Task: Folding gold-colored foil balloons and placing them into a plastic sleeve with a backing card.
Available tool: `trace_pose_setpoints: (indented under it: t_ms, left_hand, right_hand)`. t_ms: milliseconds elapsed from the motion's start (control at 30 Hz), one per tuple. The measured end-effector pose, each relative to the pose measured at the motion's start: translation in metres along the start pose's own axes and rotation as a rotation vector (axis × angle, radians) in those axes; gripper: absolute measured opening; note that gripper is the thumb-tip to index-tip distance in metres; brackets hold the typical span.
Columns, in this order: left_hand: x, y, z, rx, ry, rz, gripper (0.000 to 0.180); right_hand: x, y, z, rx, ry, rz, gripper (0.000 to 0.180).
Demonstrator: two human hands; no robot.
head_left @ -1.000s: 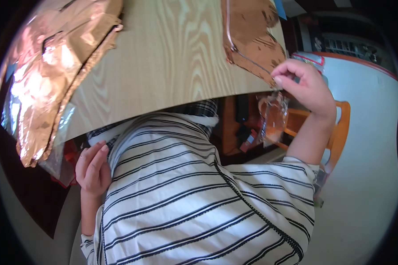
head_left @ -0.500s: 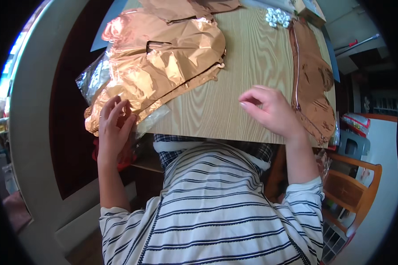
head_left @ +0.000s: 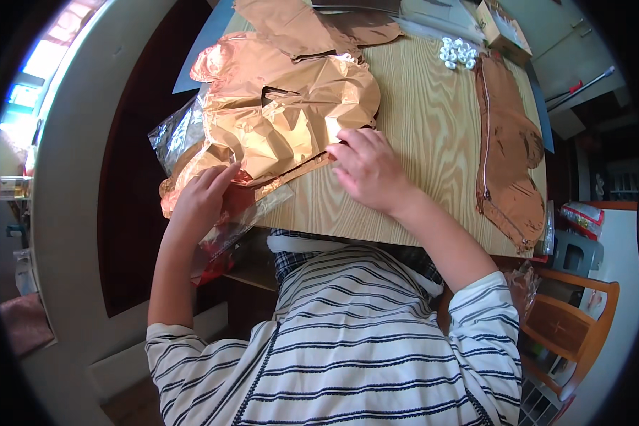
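Flat copper-coloured foil balloons [head_left: 263,131] lie in a wrinkled stack on the left of the table, the top one with a slot in its middle. My left hand [head_left: 202,199] is at the near left part of the stack, fingers closed on the foil, which lifts a little there. At the right edge of the same balloon, my right hand [head_left: 366,167] pinches the seam, fingertips bent onto it. Clear plastic film [head_left: 266,206] pokes out under the near edge.
Another flat copper foil balloon [head_left: 508,149] lies along the table's right side. Small white rings [head_left: 458,53] sit in a pile at the back, near an open box [head_left: 504,32]. A wooden chair [head_left: 568,326] stands to the right. More copper foil [head_left: 291,28] covers the far left.
My right hand has moved left from above the bare tabletop onto the balloon's right edge. My left hand has shifted slightly along the foil and closed on it. The view has shifted slightly.
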State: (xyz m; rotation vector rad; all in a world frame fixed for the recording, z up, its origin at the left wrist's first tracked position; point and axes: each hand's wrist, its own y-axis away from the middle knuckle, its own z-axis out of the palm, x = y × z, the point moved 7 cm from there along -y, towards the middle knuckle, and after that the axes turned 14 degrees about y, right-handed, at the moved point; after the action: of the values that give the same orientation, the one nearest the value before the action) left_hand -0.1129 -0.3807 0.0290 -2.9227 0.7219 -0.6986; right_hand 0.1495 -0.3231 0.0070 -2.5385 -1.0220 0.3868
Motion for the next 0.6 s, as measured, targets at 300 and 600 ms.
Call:
trace_pose_setpoints:
  t_ms: [300, 600]
  left_hand:
    - [0.016, -0.032, -0.035, 0.215, 0.225, 0.051, 0.027]
    - [0.024, -0.041, -0.036, 0.183, 0.299, -0.07, 0.04]
  right_hand:
    - [-0.048, -0.043, 0.016, 0.116, 0.054, -0.085, 0.053]
    - [0.004, -0.078, -0.008, 0.219, -0.009, -0.019, 0.01]
